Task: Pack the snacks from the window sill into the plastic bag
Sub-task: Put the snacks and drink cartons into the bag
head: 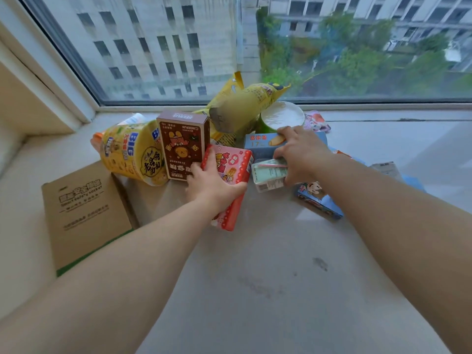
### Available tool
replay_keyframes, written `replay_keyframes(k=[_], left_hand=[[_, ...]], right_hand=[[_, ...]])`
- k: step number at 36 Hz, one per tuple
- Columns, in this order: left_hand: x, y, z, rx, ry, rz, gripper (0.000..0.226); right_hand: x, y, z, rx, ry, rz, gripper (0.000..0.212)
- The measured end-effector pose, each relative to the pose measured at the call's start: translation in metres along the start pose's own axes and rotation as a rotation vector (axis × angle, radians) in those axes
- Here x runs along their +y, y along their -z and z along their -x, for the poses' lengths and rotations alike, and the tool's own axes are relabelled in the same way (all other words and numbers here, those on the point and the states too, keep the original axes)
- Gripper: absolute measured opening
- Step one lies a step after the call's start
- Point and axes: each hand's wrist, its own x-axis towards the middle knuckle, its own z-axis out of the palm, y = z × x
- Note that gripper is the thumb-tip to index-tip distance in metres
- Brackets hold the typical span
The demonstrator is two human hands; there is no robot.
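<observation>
Left hand (213, 186) grips pink box (231, 180), tilted on sill (255, 277). Right hand (301, 154) curls over blue box (260, 143) and pale carton (268, 175).

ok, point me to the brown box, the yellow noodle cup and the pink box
brown box (181, 146): head view, front face with the bear print.
yellow noodle cup (132, 153): head view, its side wall.
pink box (236, 164): head view, top face, right of the left hand.

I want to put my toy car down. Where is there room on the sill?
The near sill, between the two forearms, is bare, and so is the far right corner under the window. Around the pink box and instant noodle cup it is crowded.
</observation>
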Motion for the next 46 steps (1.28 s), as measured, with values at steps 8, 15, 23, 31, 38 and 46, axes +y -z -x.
replay_keyframes(k=[8,15,23,31,38,46], left_hand=[[-0.012,-0.012,0.005,-0.045,0.058,0.049,0.111],[-0.015,0.003,0.028,-0.024,0.065,0.114,0.111],[-0.019,0.046,0.082,0.032,-0.003,0.21,0.111],[-0.03,0.115,0.183,0.223,-0.149,0.401,0.112],[-0.075,0.154,0.28,0.319,-0.174,0.629,0.112],[-0.149,0.138,0.361,0.286,-0.135,0.279,0.118]], right_hand=[[-0.013,-0.007,0.004,0.048,-0.027,0.039,0.056],[-0.032,-0.017,0.032,0.171,-0.11,-0.094,0.047],[-0.048,0.011,0.101,0.308,-0.174,-0.243,0.051],[-0.085,0.058,0.198,0.573,-0.249,-0.417,0.046],[-0.152,0.078,0.278,0.676,-0.252,-0.586,0.052],[-0.231,0.056,0.347,0.625,-0.19,-0.79,0.056]])
